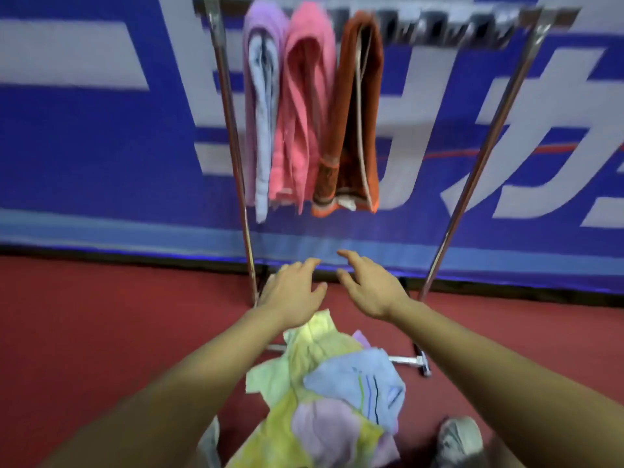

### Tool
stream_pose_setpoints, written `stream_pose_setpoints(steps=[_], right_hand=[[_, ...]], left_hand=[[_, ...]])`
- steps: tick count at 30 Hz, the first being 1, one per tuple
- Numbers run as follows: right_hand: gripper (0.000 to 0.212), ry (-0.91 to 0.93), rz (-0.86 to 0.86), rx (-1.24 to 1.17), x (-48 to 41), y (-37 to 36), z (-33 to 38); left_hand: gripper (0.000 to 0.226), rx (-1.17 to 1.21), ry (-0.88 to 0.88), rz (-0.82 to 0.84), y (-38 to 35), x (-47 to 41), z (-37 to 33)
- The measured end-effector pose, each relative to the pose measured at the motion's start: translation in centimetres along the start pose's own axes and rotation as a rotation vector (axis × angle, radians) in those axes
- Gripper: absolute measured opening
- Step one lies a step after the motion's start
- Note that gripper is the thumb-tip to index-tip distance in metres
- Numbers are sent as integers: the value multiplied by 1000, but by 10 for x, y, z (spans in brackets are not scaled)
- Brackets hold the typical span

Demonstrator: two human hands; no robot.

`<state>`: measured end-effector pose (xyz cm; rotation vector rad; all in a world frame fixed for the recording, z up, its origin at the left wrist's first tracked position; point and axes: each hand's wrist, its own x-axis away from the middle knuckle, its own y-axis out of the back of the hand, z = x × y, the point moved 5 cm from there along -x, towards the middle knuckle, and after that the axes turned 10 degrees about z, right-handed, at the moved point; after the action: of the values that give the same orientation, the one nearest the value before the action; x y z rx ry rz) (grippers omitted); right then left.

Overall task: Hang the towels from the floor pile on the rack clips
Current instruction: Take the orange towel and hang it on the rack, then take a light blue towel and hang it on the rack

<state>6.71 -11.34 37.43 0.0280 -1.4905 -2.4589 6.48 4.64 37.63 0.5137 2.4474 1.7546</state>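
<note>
This looks like an indoor sports hall or event venue rather than a home. The floor (84, 349) is a seamless red surface of the kind laid on courts. Behind it runs a long blue banner (84, 157) printed with huge white characters, with a paler blue band along its foot and a black edge where it meets the floor. A bare chrome clothes rack (475, 170) stands freely before the banner, and a pile of towels (337, 393) lies straight on the floor

The red floor (101, 332) carries a pile of pastel towels (337, 393), the rack's feet (405, 360) and perhaps a grey shoe (459, 437).
</note>
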Motion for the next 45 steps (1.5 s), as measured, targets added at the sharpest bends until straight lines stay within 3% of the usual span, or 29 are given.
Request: stream_pose_setpoints(steps=[8, 17, 21, 29, 34, 42, 45], right_hand=[[51, -112, 220, -73, -4, -136, -63], [52, -311, 405, -129, 3, -243, -136], [53, -379, 506, -128, 6, -277, -163], [54, -433, 612, -170, 14, -317, -185], [54, -447, 611, -187, 11, -323, -197], [55, -498, 636, -242, 23, -329, -207], [57, -524, 622, -245, 23, -320, -211]], left_hand=[[52, 93, 130, 197, -128, -1, 65], [44, 114, 156, 417, -253, -28, 82], [47, 90, 189, 567, -314, -37, 94], [62, 22, 246, 712, -396, -56, 111], [74, 41, 313, 610, -423, -72, 109], [21, -90, 292, 458, -432, -74, 101], [17, -21, 242, 468, -423, -71, 98]])
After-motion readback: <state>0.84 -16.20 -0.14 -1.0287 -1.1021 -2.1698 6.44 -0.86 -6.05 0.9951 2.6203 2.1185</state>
